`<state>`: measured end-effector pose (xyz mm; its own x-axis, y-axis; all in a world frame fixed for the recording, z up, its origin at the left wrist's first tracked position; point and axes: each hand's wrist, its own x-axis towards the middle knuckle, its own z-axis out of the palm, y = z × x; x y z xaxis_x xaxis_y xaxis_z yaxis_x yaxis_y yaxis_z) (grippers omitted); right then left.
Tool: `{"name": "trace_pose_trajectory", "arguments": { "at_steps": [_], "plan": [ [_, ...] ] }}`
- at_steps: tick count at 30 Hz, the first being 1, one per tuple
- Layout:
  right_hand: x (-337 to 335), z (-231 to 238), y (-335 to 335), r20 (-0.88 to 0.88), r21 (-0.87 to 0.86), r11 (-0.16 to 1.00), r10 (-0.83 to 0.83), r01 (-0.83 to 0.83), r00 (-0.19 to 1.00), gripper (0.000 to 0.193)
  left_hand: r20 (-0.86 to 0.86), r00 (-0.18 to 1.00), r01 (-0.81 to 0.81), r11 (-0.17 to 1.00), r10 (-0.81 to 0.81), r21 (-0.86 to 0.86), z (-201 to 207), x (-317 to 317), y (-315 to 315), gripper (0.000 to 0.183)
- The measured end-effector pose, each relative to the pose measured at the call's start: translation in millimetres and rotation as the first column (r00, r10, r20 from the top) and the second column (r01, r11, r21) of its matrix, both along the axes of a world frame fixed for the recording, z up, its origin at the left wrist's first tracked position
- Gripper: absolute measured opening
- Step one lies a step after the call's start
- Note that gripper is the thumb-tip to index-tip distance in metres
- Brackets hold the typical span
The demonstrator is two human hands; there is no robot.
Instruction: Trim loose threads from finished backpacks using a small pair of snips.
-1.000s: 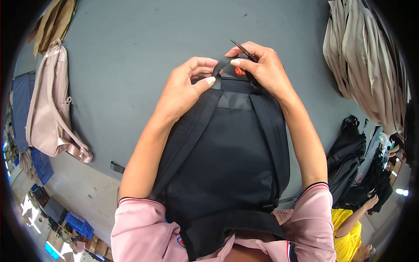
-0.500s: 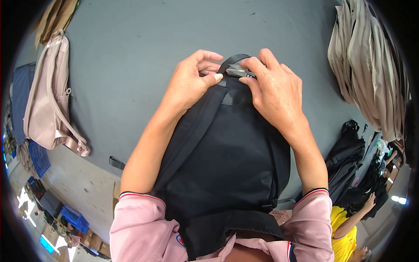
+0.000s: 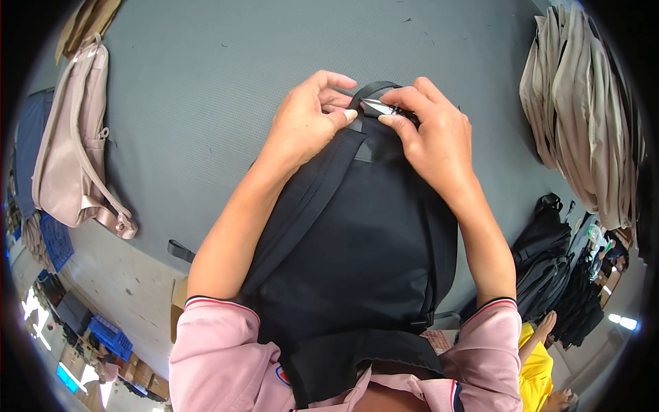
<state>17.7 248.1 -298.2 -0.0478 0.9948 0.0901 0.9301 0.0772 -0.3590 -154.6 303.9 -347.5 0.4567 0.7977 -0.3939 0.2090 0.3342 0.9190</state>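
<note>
A black backpack [image 3: 343, 233] lies on the grey table, its top away from me and its lower end against my body. At its top edge, my left hand [image 3: 302, 120] pinches the base of the webbing handle loop [image 3: 379, 86] between thumb and fingers. My right hand [image 3: 439, 134] is closed around small thread snips [image 3: 379, 107] with pointed silver blades. Their tips point left, toward the handle base and my left fingertips. The blades look close together. Whether a thread lies between them is too small to tell.
On the grey table [image 3: 185, 89], a pink backpack [image 3: 75, 151] lies at the left and a pile of beige bags [image 3: 576, 110] at the right. Black bags [image 3: 546, 261] hang over the right edge. A person in a yellow top [image 3: 537, 367] is at lower right. Blue crates [image 3: 110, 336] stand lower left.
The snips have turned a little, their tips now nearer the handle base by my left fingers. My left hand keeps its pinch. The person's hand at right has drawn back from the black bags.
</note>
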Motion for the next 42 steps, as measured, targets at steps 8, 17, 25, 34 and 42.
{"name": "trace_pose_trajectory", "arguments": {
  "at_steps": [8, 17, 25, 34, 42],
  "plan": [
    [-0.4, 9.8, -6.5, -0.296, -0.101, 0.990, -0.128, 0.102, 0.947, 0.018, -0.004, 1.000, -0.030, 0.999, 0.030, -0.044, 4.7, 0.7, -0.2, 0.039],
    [-15.2, 10.8, -2.0, 0.162, 0.040, 0.998, 0.045, -0.052, 0.986, 0.017, -0.022, 0.999, -0.022, 1.000, 0.023, 0.013, -2.4, 1.1, -0.4, 0.040],
    [-14.3, 5.7, -5.1, 0.298, 0.133, 0.984, 0.073, -0.117, 0.952, 0.016, -0.060, 0.998, -0.023, 0.999, 0.024, 0.024, -3.4, 1.8, -2.0, 0.040],
    [-13.9, 5.0, -5.6, 0.157, 0.089, 0.995, 0.028, -0.042, 0.987, 0.020, -0.097, 0.995, -0.017, 1.000, 0.019, 0.021, -1.5, 1.7, 0.4, 0.039],
    [-5.9, 7.1, -3.9, -0.018, 0.056, 0.994, -0.089, 0.089, 0.996, 0.019, -0.107, 0.994, -0.038, 0.999, 0.036, -0.012, 6.7, 2.4, 2.5, 0.038]
  ]
}}
